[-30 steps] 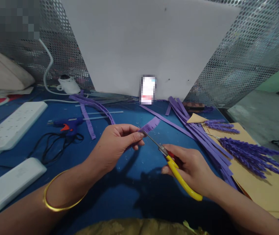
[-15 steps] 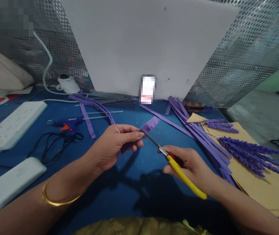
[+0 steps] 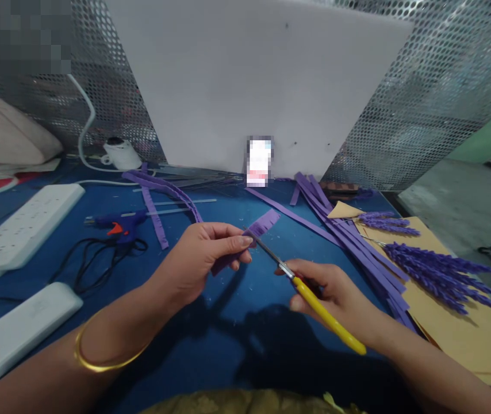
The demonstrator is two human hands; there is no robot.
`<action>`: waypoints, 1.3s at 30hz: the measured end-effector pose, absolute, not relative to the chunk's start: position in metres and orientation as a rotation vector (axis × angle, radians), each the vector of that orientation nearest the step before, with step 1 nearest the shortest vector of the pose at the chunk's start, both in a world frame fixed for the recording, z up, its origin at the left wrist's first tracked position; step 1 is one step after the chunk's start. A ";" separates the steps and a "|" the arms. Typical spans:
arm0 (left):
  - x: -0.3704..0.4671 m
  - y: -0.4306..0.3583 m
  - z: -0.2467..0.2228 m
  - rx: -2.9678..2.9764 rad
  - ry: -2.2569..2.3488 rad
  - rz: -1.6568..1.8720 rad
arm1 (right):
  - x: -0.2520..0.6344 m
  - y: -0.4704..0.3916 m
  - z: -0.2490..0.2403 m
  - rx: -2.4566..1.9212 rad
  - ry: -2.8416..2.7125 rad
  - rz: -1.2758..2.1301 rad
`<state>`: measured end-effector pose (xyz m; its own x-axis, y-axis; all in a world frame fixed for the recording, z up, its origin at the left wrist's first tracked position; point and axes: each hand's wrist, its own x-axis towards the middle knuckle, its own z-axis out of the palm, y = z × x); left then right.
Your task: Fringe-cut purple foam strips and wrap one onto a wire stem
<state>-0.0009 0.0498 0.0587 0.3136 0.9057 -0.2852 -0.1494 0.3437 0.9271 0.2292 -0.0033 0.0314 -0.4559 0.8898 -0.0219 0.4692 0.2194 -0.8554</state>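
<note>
Between thumb and fingers my left hand (image 3: 211,250) pinches a purple paper strip (image 3: 265,224), whose free end points up and to the right and has small cuts along its edge. My right hand (image 3: 329,284) is closed around scissors (image 3: 327,313) with a yellow handle. The blades reach the strip's edge just beside my left fingertips. Whether they are parted there is too small to tell. Another fringed purple strip (image 3: 165,184) curves away behind my left hand.
A blue glue gun (image 3: 127,224) with a looped black cord and white power strips (image 3: 34,221) lie on the left. Purple strips (image 3: 357,247) are bunched on the right, beside lavender-like stems (image 3: 430,270) on brown paper (image 3: 478,345). A lit phone (image 3: 259,161) leans on the white board (image 3: 245,75).
My view has shifted slightly, so the table sits a little lower in the picture. Both hands keep the same hold on the strip and scissors.
</note>
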 end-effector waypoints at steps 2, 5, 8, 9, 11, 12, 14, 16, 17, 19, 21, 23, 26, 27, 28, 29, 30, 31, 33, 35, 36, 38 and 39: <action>0.000 0.048 0.058 1.004 1.029 0.886 | 0.227 -0.003 0.032 -1.304 -2.093 0.976; 0.000 0.047 0.057 1.039 1.045 0.906 | 0.227 -0.004 0.035 -1.305 -2.159 0.838; 0.000 0.047 0.058 1.047 1.045 0.896 | 0.228 -0.005 0.035 -1.288 -2.176 0.834; 0.000 0.047 0.058 1.041 1.041 0.882 | 0.229 -0.005 0.034 -1.291 -2.172 0.854; -0.001 0.048 0.059 1.008 1.025 0.847 | 0.230 -0.005 0.033 -1.302 -2.151 0.915; -0.001 0.049 0.059 0.983 1.013 0.830 | 0.231 -0.005 0.032 -1.307 -2.137 0.949; -0.002 0.051 0.061 0.920 0.979 0.792 | 0.232 -0.005 0.031 -1.302 -2.095 1.036; -0.002 0.053 0.062 0.849 0.942 0.748 | 0.232 -0.004 0.031 -1.260 -2.035 1.161; -0.002 0.054 0.063 0.820 0.926 0.724 | 0.232 -0.003 0.031 -1.227 -2.000 1.227; -0.001 0.054 0.062 0.802 0.914 0.707 | 0.232 -0.002 0.032 -1.171 -1.942 1.315; -0.001 0.054 0.061 0.855 0.938 0.745 | 0.233 -0.001 0.031 -1.177 -1.937 1.295; -0.001 0.053 0.059 0.941 0.973 0.815 | 0.233 0.000 0.030 -1.238 -1.987 1.165; 0.000 0.051 0.056 1.038 1.013 0.900 | 0.234 0.000 0.027 -1.316 -2.071 0.931; 0.001 0.051 0.056 1.061 1.028 0.920 | 0.234 0.000 0.027 -1.328 -2.091 0.874; 0.001 0.050 0.056 1.080 1.045 0.937 | 0.233 -0.001 0.027 -1.334 -2.109 0.832; 0.001 0.050 0.057 1.096 1.062 0.951 | 0.233 -0.001 0.027 -1.335 -2.124 0.803; 0.001 0.050 0.057 1.108 1.075 0.961 | 0.233 -0.001 0.027 -1.331 -2.135 0.791; 0.001 0.050 0.058 1.114 1.080 0.965 | 0.233 -0.002 0.027 -1.327 -2.139 0.800; 0.001 0.050 0.058 1.106 1.067 0.953 | 0.234 -0.002 0.028 -1.316 -2.114 0.882; 0.001 0.051 0.057 1.072 1.035 0.930 | 0.234 -0.002 0.029 -1.299 -2.055 1.017; 0.001 0.051 0.057 1.048 1.019 0.918 | 0.234 -0.002 0.031 -1.285 -2.018 1.093; 0.001 0.052 0.056 1.003 0.991 0.897 | 0.233 -0.001 0.034 -1.249 -1.943 1.233; 0.001 0.052 0.056 0.987 0.980 0.886 | 0.232 -0.001 0.035 -1.229 -1.909 1.289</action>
